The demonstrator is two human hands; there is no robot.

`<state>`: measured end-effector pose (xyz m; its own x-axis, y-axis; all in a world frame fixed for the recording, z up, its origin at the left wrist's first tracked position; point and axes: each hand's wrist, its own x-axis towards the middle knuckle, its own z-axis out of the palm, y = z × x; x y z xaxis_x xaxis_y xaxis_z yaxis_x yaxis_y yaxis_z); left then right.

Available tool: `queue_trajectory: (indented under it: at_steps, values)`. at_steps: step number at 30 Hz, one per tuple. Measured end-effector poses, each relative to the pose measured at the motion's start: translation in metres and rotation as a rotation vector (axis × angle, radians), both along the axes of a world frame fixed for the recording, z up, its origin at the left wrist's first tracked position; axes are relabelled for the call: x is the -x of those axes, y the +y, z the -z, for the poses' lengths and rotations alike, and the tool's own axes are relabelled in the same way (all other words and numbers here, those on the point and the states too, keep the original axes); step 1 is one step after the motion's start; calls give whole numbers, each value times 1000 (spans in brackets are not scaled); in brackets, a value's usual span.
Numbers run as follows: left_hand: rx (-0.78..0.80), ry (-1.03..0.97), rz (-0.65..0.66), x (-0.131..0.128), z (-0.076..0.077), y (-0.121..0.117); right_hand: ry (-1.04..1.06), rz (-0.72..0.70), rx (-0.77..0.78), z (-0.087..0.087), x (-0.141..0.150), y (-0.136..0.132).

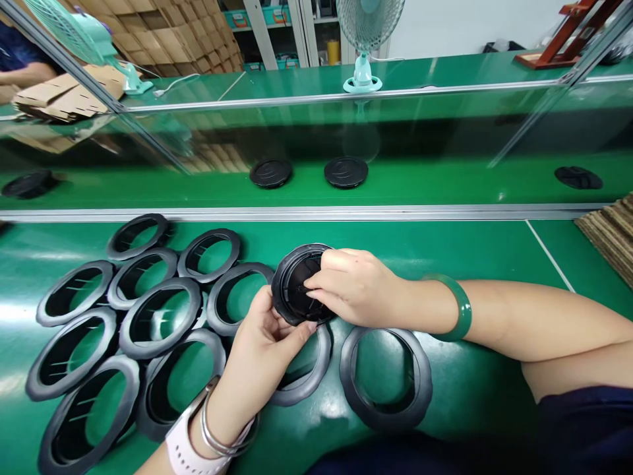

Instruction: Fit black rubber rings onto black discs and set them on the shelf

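My left hand (264,349) grips the lower edge of a round black plastic assembly (297,284), tilted up toward me above the green table (469,257). My right hand (353,287), with a green bangle on the wrist, has its fingers pinched together and pressed onto the disc in the middle of the assembly. Several grey-black plastic rings (158,316) lie flat in overlapping rows to the left. One more ring (386,376) lies under my right forearm, and another (309,376) lies beneath my hands.
Beyond a metal rail (316,213) runs a green conveyor belt carrying finished black discs (345,171), (270,172), (577,177). Two small fans (363,39) stand on the far shelf. Flat cardboard (64,95) and another person's arm are at far left. A brown mat (610,231) lies at right.
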<state>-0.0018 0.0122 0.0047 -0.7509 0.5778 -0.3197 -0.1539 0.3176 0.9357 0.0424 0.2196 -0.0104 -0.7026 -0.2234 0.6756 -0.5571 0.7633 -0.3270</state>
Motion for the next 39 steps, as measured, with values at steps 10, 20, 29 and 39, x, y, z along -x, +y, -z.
queue_trajectory:
  at_steps: [10, 20, 29, 39]
  values:
    - [59, 40, -4, 0, 1, -2, -177, -2, -121, -7, -5, -1]
    - [78, 144, -14, -4, -6, 1, -167, 70, -252, -9, -6, -13]
    - [-106, -8, -146, -5, -3, 7, -176, 159, 335, -15, 3, 2]
    - [-10, 105, -128, -10, -2, 2, -525, 128, 758, 2, 10, -14]
